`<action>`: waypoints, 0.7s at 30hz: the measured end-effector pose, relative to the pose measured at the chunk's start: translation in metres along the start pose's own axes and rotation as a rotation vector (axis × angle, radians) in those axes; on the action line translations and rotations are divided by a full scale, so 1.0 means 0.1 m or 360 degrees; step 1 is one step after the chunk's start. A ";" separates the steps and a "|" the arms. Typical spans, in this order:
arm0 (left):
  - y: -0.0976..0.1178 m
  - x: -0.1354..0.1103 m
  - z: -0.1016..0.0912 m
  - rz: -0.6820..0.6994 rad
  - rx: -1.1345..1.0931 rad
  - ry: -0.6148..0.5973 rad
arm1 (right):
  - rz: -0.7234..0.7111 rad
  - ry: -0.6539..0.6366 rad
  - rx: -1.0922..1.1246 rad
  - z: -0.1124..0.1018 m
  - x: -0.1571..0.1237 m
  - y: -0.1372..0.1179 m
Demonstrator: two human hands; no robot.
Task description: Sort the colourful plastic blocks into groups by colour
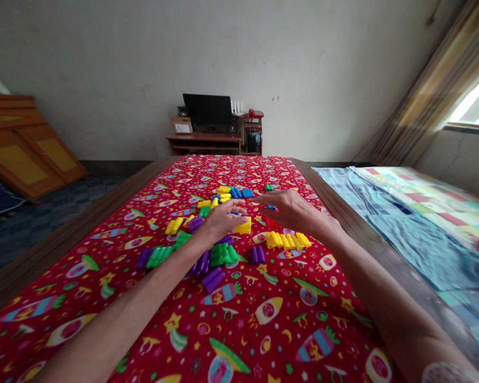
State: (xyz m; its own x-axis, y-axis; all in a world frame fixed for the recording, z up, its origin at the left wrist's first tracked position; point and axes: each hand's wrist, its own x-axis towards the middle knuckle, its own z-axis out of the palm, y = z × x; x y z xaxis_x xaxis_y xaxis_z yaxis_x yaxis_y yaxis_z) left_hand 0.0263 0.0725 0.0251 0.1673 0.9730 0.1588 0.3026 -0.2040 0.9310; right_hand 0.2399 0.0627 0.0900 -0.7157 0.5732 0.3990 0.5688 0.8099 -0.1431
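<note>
My left hand reaches over the middle of a loose pile of plastic toy blocks, its fingers stretched and apart. A yellow block shows just below its fingertips, with a bit of blue between the fingers. My right hand hovers opposite, fingers extended leftward, above red blocks that it partly hides. I see nothing held in either hand. A row of yellow blocks lies below my right hand. Green blocks and purple blocks are near my left forearm; blue blocks lie beyond.
A red cloth with rocket prints covers the long table. Two purple blocks lie apart from the pile, and a small green block sits farther back. A bed stands to the right; a monitor stands by the far wall.
</note>
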 end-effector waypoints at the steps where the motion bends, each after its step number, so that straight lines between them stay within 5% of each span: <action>1: 0.04 -0.01 0.00 -0.0119 -0.0208 -0.0060 | -0.0124 -0.0038 0.0073 0.03 0.01 -0.03; 5: 0.13 -0.06 0.05 -0.0358 -0.0694 -0.0150 | -0.0326 -0.0139 0.0226 0.12 0.04 -0.18; 11: 0.17 -0.09 0.13 -0.0157 -0.0713 -0.0242 | -0.0181 -0.0082 0.0088 0.07 0.00 -0.27; 13: 0.18 -0.09 0.10 0.0047 -0.0417 -0.0303 | -0.0106 -0.0083 -0.0010 0.02 -0.11 -0.23; 17: 0.19 -0.06 -0.13 0.0572 0.0726 -0.0261 | 0.0159 -0.0083 -0.0126 -0.11 -0.58 -0.07; 21: 0.09 0.05 -0.49 0.0557 0.1450 -0.0033 | 0.0520 0.0036 -0.0205 -0.10 -1.15 0.12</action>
State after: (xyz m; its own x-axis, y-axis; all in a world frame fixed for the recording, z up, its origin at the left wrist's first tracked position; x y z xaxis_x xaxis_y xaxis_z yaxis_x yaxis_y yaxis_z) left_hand -0.0164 0.0804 0.0501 0.3997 0.8412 0.3643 0.8406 -0.4949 0.2203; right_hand 0.3331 0.0057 0.0520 -0.4793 0.7954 0.3709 0.8139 0.5610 -0.1514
